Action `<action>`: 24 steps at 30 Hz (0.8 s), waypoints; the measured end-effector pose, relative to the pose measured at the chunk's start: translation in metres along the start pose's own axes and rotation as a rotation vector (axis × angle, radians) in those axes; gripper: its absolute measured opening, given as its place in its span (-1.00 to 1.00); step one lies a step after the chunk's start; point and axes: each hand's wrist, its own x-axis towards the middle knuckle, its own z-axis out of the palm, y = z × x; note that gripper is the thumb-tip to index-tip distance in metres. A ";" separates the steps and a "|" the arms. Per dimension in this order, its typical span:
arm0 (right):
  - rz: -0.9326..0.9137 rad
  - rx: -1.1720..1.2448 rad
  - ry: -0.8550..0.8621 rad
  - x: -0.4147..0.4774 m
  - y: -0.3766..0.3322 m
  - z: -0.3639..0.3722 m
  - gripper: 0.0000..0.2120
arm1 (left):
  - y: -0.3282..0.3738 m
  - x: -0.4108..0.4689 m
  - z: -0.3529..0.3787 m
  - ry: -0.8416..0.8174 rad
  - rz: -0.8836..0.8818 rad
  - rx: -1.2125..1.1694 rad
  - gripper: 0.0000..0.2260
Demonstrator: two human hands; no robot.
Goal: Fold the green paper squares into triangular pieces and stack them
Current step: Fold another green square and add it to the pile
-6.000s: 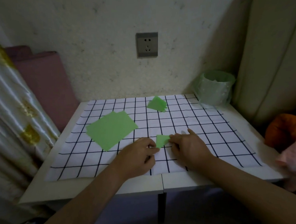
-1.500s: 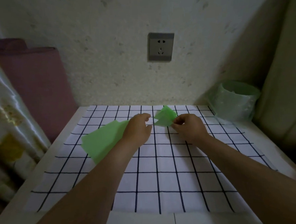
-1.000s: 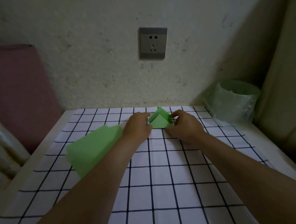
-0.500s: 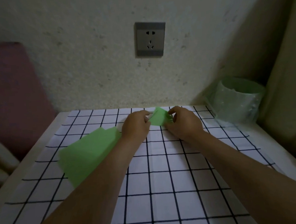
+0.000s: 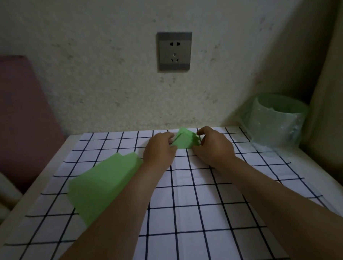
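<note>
Where the hands are meeting: the far middle of the cloth [image 5: 190,208], close to the wall, with both forearms stretching out over the grid.
Left hand [image 5: 159,149]: is curling fingers and thumb onto the left corner of the folded pile [image 5: 184,141] and pinching it, with its back facing the camera.
Right hand [image 5: 214,146]: is pinching the pile's right edge between thumb and bent fingers, mirroring the left.
Folded pile: is sitting low on the cloth between the two hands and touching both, its point aiming at the wall. Layered edges are showing along its left slope, though how many pieces are making it up cannot be told.
Sheets [image 5: 106,183]: flat green ones are lying in a loose stack on the cloth's left half, their far edges fanning slightly. The left forearm is passing over the stack's right corner and hiding it.
Cloth: white with a dark grid, it is covering most of the table [image 5: 311,168], leaving bare strips along both sides.
Bin [image 5: 279,122]: is standing at the table's far right corner, lined with a pale green bag, well apart from the pile.
Socket [image 5: 174,51]: grey, is sitting on the wall above the hands.
Pink fabric [image 5: 17,118]: is leaning against the wall beyond the table's left side.
</note>
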 end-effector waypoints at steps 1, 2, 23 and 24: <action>0.006 0.003 -0.005 0.000 0.000 0.000 -0.58 | 0.000 0.000 0.001 0.007 -0.004 -0.001 -0.63; 0.011 0.004 -0.009 0.000 0.000 -0.001 -0.57 | 0.000 0.000 0.001 0.015 -0.008 -0.004 -0.64; 0.082 -0.033 -0.045 -0.047 -0.020 -0.024 -0.64 | -0.005 -0.049 -0.040 -0.111 -0.027 0.101 -0.55; 0.091 -0.049 -0.043 -0.047 -0.021 -0.024 -0.67 | -0.003 -0.049 -0.039 -0.149 -0.008 0.151 -0.52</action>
